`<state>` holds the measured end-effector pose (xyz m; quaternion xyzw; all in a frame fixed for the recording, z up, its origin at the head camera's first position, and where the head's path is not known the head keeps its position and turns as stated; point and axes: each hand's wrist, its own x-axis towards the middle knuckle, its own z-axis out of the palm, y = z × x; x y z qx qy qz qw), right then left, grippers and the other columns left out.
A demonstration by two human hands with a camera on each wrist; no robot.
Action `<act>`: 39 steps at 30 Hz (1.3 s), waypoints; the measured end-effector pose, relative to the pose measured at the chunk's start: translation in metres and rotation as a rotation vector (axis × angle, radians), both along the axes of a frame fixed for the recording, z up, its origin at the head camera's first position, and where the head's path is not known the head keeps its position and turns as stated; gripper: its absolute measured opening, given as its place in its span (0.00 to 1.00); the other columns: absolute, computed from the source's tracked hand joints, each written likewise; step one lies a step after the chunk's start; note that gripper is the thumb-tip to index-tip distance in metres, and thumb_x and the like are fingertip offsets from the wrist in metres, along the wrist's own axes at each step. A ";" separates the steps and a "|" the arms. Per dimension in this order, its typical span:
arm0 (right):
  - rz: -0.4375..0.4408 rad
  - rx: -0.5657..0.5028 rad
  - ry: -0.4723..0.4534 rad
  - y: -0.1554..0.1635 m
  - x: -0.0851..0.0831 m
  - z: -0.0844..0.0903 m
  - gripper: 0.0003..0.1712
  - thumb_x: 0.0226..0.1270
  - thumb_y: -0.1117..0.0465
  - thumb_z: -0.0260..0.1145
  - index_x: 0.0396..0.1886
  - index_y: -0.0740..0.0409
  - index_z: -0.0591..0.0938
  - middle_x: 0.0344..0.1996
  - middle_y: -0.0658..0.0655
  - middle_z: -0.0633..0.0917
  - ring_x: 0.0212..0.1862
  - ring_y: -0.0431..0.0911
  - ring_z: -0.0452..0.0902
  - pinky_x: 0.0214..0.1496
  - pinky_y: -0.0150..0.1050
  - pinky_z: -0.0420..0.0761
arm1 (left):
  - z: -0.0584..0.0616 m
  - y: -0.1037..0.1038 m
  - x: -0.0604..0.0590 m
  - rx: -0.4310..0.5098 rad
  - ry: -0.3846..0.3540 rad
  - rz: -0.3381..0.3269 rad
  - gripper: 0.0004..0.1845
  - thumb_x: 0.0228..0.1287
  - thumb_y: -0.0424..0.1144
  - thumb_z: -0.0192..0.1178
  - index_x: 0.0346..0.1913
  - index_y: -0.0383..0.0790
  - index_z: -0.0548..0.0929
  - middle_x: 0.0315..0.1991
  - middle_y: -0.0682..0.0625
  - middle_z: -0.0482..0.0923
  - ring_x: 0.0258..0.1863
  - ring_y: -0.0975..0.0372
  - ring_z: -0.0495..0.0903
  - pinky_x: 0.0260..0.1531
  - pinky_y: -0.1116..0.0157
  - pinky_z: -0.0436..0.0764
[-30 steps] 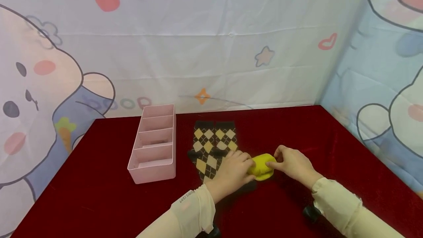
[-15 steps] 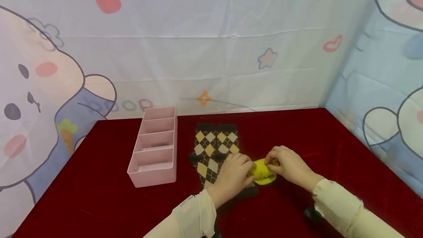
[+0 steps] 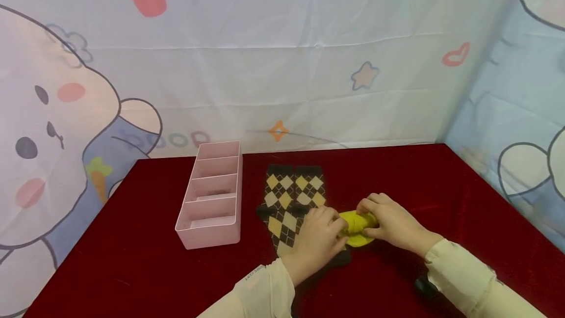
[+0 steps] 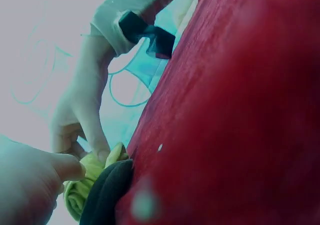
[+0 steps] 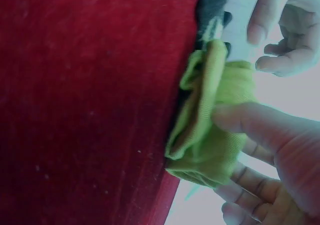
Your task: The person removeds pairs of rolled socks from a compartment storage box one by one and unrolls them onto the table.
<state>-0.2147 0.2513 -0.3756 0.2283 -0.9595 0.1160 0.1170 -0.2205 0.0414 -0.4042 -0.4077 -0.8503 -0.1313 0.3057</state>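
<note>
A yellow sock [image 3: 355, 222], folded into a thick roll, lies between the two hands at the right of the argyle socks. My right hand [image 3: 393, 221] grips its right end; in the right wrist view the thumb presses its ribbed fabric [image 5: 227, 147], with the fingers behind. My left hand [image 3: 317, 239] holds the roll's left end, fingers curled and thumb against it in the left wrist view. Dark argyle socks with yellow and cream diamonds [image 3: 284, 225] lie flat, partly hidden under the left hand.
A pink box [image 3: 216, 238] with several compartments stands left of the socks. Dark red cloth [image 3: 132, 239] covers the table. A printed curtain [image 3: 265, 63] hangs behind it and along the right side. A dark wrist mount [image 3: 425, 287] shows under the right sleeve.
The yellow sock has gone from a flatter fold to a tighter roll. The right fingers have curled further over it. The whole head view has shifted slightly.
</note>
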 end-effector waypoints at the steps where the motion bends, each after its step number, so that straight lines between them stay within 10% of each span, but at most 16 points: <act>1: -0.007 0.010 0.011 -0.001 -0.001 -0.001 0.17 0.47 0.59 0.77 0.36 0.50 0.80 0.36 0.47 0.79 0.39 0.41 0.71 0.40 0.37 0.76 | -0.001 0.000 0.000 -0.012 -0.003 0.000 0.07 0.51 0.44 0.69 0.33 0.52 0.82 0.35 0.59 0.78 0.39 0.66 0.75 0.42 0.70 0.71; 39: -0.156 0.061 -0.235 -0.018 -0.042 0.024 0.12 0.56 0.57 0.72 0.37 0.59 0.85 0.29 0.52 0.83 0.31 0.43 0.71 0.34 0.37 0.75 | -0.008 -0.001 0.004 -0.244 -0.054 0.042 0.07 0.57 0.54 0.65 0.35 0.58 0.86 0.35 0.63 0.79 0.40 0.68 0.75 0.45 0.72 0.71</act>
